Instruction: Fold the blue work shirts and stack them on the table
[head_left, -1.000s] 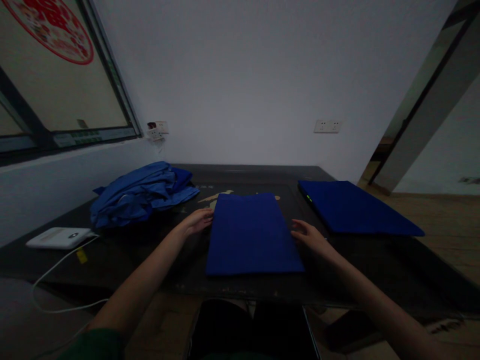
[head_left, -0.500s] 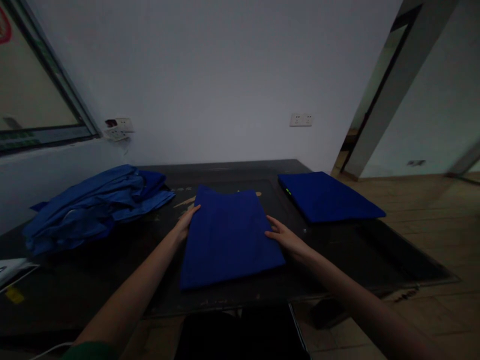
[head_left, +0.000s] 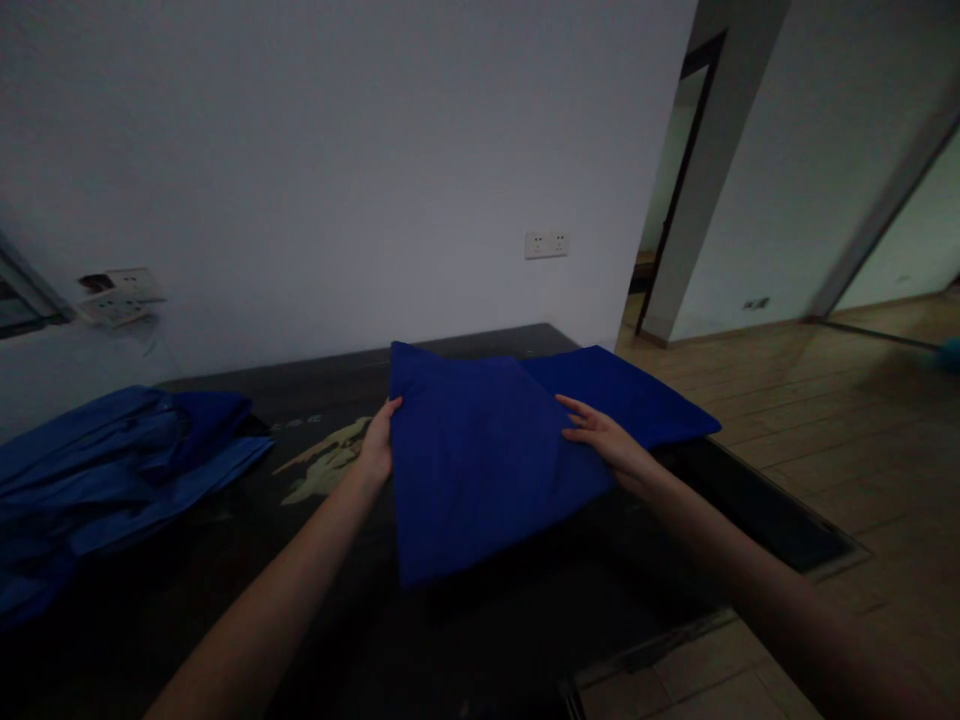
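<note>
A folded blue cloth (head_left: 487, 465) is held between my two hands, seemingly raised above the dark table (head_left: 315, 375). My left hand (head_left: 381, 437) grips its left edge, thumb on top and the other fingers hidden beneath. At the right edge, my right hand (head_left: 600, 437) holds the cloth with its fingers partly spread. Behind and to the right lies another folded blue cloth (head_left: 637, 395), partly covered from view by the held one.
Crumpled blue garments (head_left: 112, 470) lie in a pile on the table's left side. A white wall with a socket (head_left: 547, 245) rises behind the table. Tiled floor (head_left: 810, 400) shows at the right.
Both hands have moved the held cloth up and rightward over the table, close to the other folded cloth. The view has turned right.
</note>
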